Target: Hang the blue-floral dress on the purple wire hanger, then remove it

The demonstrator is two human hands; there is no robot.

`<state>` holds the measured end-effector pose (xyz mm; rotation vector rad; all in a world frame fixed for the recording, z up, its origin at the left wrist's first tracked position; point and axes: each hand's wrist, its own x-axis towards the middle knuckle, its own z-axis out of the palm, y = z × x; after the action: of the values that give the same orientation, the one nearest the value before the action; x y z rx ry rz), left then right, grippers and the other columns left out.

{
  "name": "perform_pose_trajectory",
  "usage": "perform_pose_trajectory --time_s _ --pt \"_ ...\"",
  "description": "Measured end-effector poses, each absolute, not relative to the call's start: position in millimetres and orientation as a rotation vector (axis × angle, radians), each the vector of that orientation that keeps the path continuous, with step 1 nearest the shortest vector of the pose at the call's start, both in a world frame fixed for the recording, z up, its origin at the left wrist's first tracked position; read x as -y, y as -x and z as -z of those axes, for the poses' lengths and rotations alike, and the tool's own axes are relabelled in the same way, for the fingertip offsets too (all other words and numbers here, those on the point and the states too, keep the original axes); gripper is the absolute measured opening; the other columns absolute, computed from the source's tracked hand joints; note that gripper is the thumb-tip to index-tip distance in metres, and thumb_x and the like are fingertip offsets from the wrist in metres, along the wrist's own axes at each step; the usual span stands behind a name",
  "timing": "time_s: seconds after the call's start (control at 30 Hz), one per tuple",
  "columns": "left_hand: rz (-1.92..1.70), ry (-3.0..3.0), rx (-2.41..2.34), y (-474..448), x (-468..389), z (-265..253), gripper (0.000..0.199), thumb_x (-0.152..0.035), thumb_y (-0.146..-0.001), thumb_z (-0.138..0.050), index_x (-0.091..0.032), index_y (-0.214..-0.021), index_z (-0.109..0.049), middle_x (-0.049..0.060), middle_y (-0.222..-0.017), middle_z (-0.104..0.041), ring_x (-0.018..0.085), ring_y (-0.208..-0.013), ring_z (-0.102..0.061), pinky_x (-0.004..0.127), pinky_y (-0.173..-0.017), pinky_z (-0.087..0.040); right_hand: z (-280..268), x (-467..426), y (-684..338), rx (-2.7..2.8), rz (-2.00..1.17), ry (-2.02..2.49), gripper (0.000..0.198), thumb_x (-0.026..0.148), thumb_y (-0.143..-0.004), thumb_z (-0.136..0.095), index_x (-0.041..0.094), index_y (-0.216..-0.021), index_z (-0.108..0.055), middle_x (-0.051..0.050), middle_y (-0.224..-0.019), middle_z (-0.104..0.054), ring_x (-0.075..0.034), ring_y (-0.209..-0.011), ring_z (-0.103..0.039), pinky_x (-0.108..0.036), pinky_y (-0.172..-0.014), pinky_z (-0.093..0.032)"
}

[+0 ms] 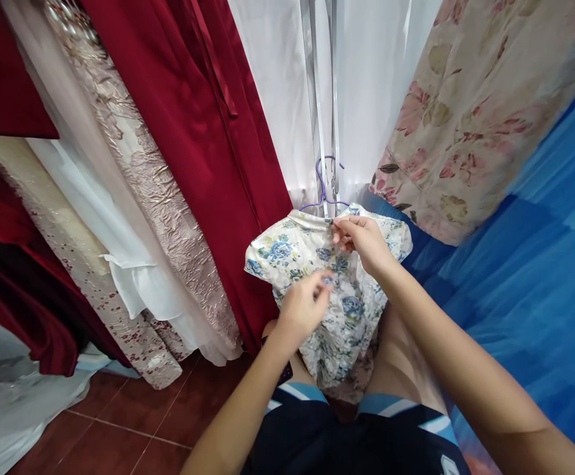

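A white dress [351,307] with blue flowers and short sleeves hangs in front of me on a purple hanger [322,191]. At its neckline, my right hand [361,241] is closed, pinching the edge of the cloth between thumb and fingers. Lower down, my left hand [304,307] is in front of the dress's middle with its fingers curled together. Motion blurs those fingertips, and whatever they may hold is hidden. The lower part of the dress hangs between my bare legs.
Metal strips [334,105] run down to the hanger before a white cloth [272,72]. On the left hang a dark red garment [208,152] and a textured pink one [163,178]. A floral garment [465,138] and blue tulle [529,297] hang on the right. Red tiles [133,422] cover the floor.
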<state>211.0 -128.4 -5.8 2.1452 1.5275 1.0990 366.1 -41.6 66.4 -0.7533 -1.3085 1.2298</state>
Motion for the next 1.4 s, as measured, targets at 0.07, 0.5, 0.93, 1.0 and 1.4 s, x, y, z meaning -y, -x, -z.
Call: perform_pose_trajectory --time_s 0.07,0.5,0.93,1.0,1.4 --pt "-1.414 -2.169 -1.475 -206.1 110.6 -30.7 0.033 -0.027 -0.099 -0.046 -0.023 -0.13 -0.057 0.001 -0.083 -0.067 0.016 -0.072 -0.062 0.028 -0.071 -0.047 -64.5 46.5 -366.9 1.352 -1.165 0.725 0.02 0.03 -0.084 -0.062 0.017 -0.069 -0.058 0.0 -0.054 -0.063 -0.008 -0.039 -0.047 -0.02 -0.039 -0.031" --pt "-1.987 -2.068 -1.669 -144.6 38.3 -98.3 0.021 -0.028 -0.095 -0.054 -0.018 -0.079 -0.063 0.002 -0.073 -0.064 0.015 -0.069 -0.058 0.026 -0.067 -0.042 6.9 39.1 -361.4 1.544 -1.011 0.825 0.023 0.036 -0.084 -0.061 0.019 -0.069 -0.056 0.0 -0.053 -0.062 -0.011 -0.043 -0.045 -0.024 -0.046 -0.032" --pt "-1.367 -1.026 -1.378 -145.3 41.5 48.3 0.025 -0.035 -0.079 -0.069 -0.014 -0.073 -0.059 0.002 -0.063 -0.058 0.014 -0.061 -0.059 0.027 -0.064 -0.049 83.5 57.5 -404.5 1.722 -1.102 1.151 0.026 0.026 -0.081 -0.057 0.02 -0.056 -0.053 0.001 -0.048 -0.058 -0.013 -0.045 -0.048 -0.025 -0.049 -0.036" --pt "-1.284 -1.136 -1.257 -168.5 52.1 48.1 0.027 -0.039 -0.079 -0.07 -0.013 -0.078 -0.064 0.005 -0.072 -0.063 0.015 -0.07 -0.062 0.028 -0.072 -0.051 90.5 59.6 -415.3 1.778 -1.097 1.176 0.021 0.029 -0.077 -0.067 0.018 -0.061 -0.061 0.0 -0.055 -0.063 -0.015 -0.051 -0.053 -0.026 -0.053 -0.04" --pt "-1.02 -1.777 -0.876 -239.3 81.6 32.9 0.046 -0.047 -0.09 -0.063 -0.021 -0.128 -0.057 0.008 -0.119 -0.064 0.021 -0.108 -0.06 0.033 -0.097 -0.045 25.2 79.2 -434.4 1.698 -1.364 0.736 0.028 0.041 -0.082 -0.072 0.018 -0.099 -0.07 -0.001 -0.087 -0.07 -0.018 -0.077 -0.063 -0.027 -0.074 -0.049"
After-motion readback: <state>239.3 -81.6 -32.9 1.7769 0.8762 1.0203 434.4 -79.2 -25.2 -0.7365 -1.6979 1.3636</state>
